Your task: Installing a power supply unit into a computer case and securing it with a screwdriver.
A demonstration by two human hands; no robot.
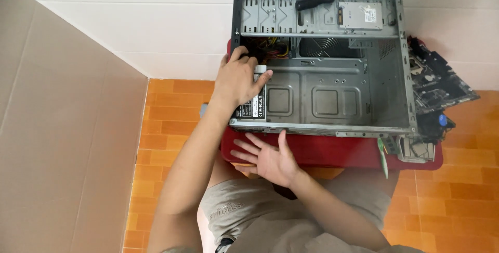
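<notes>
An open grey metal computer case [332, 97] lies on its side on a red stool [332, 151] in front of me. My left hand [236, 79] rests on the power supply unit [255, 105] in the case's left corner, fingers curled over its top. My right hand [267, 157] is open with fingers spread, palm pressed flat against the red stool's near edge just below the case rim. A bundle of yellow and black cables [275, 51] shows behind the left hand. A drive [359, 15] sits in the bay at the far side.
A dark motherboard [439, 79] leans to the right of the case, with small parts [418, 146] on the stool's right corner. A brown cardboard sheet [62, 144] covers the left. Orange tiled floor [166, 112] and a white wall [156, 19] surround the stool.
</notes>
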